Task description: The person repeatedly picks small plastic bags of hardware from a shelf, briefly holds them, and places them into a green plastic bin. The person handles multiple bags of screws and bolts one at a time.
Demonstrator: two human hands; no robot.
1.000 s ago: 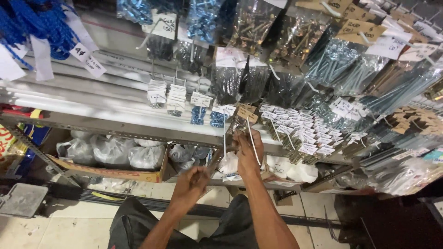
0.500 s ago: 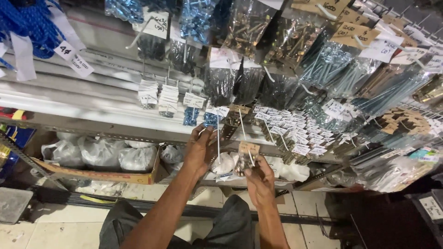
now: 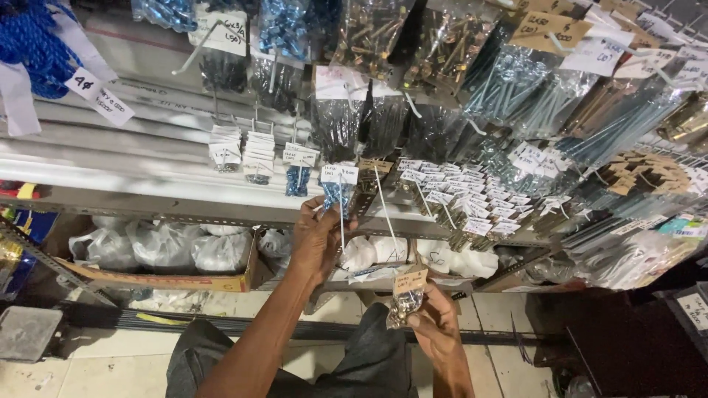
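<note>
I see my left hand (image 3: 317, 239) raised to the display rack, its fingers pinched on a small hanging packet of blue screws (image 3: 338, 193) with a white tag, still on its metal hook (image 3: 341, 221). My right hand (image 3: 435, 324) sits lower, closed around a small clear bag of bolts (image 3: 405, 301) with a brown cardboard tag, held free of the rack, above the tiled floor (image 3: 44, 372). A cardboard box (image 3: 158, 280) of white plastic bags sits to the left.

Clear screw packets (image 3: 472, 81), white tags (image 3: 450, 188) on pegs.
</note>
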